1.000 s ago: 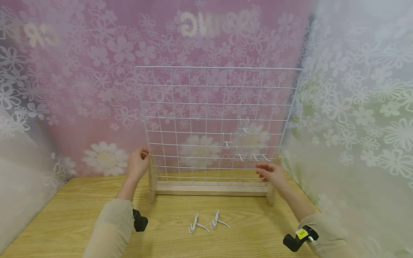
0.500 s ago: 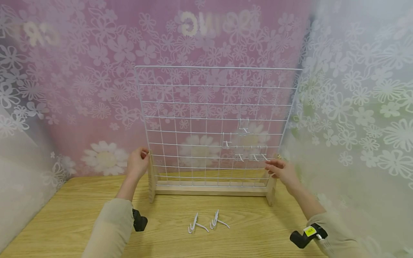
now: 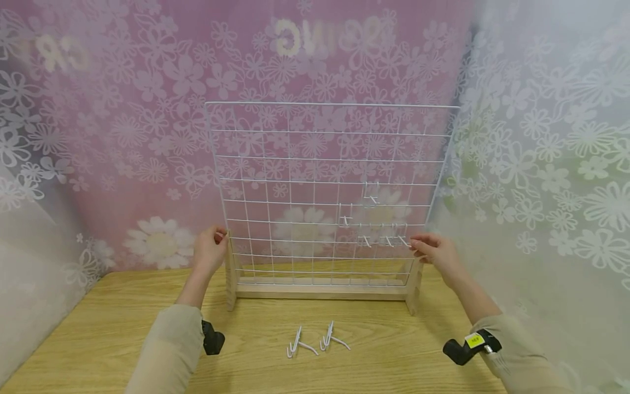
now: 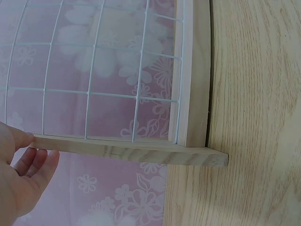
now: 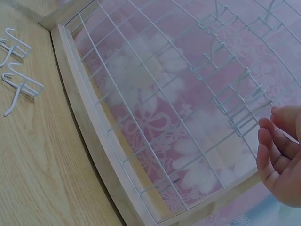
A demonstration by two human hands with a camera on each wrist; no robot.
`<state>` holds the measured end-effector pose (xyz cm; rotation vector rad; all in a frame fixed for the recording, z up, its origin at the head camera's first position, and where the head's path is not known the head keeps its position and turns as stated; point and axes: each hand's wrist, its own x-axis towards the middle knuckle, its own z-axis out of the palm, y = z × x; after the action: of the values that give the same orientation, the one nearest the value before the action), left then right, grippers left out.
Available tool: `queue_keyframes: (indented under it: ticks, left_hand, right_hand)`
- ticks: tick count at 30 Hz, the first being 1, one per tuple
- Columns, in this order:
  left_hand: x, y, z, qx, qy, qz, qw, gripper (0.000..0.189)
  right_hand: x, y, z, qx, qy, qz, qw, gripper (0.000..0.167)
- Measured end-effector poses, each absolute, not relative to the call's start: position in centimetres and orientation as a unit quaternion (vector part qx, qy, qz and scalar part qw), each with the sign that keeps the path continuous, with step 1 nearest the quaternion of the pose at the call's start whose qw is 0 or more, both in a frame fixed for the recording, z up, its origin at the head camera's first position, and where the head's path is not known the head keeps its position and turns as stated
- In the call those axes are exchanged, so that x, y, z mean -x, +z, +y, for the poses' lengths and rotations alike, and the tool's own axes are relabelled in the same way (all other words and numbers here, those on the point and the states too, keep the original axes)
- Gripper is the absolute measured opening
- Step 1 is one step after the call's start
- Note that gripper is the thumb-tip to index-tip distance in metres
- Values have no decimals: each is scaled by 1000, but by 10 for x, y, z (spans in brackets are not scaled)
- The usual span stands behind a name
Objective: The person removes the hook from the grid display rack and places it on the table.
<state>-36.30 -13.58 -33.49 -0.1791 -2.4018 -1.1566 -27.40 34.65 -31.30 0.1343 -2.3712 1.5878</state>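
A white wire grid panel (image 3: 315, 158) stands in a wooden stand (image 3: 320, 291). My left hand (image 3: 210, 250) grips the top of the stand's left post, thumb on one side and fingers on the other in the left wrist view. My right hand (image 3: 438, 257) is at the grid's lower right, its fingers bent. Its fingertips are at the prong tip of the rightmost wire hook (image 3: 401, 239); whether they pinch it, I cannot tell. Several white hooks hang on the grid, among them an upper hook (image 3: 371, 198) and a left hook (image 3: 346, 219).
Two loose white hooks, a left one (image 3: 300, 343) and a right one (image 3: 333, 338), lie on the wood-grain table (image 3: 266, 372) before the stand. A pink flowered sheet (image 3: 147, 137) hangs behind the grid, and a pale flowered sheet (image 3: 556, 180) hangs at the right.
My right hand has moved right and slightly up, from below the hung hooks to the rightmost one's prong tip. My left hand and the loose hooks stay put.
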Motion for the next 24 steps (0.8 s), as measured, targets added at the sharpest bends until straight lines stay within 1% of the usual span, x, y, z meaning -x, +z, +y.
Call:
queue_keyframes:
  ticks: [5,13,16,24]
  left_hand:
    - [364,-336,-136,65,-422,-874,231,13]
    - [365,-336,-137,64,-421,-874,233,12]
    - [365,-336,-137,65,-422,-874,232,13]
    - [364,-336,-136,63,-424,-873,231,12]
  right_hand:
    - [275,-308,348,-45,530,-839,118,45]
    - [278,-302,345,-44,508,-856,89,51]
    - [280,-300,343,-46,505,-857,85,52]
    - [283,-296,341,-45,495,-864,75,47]
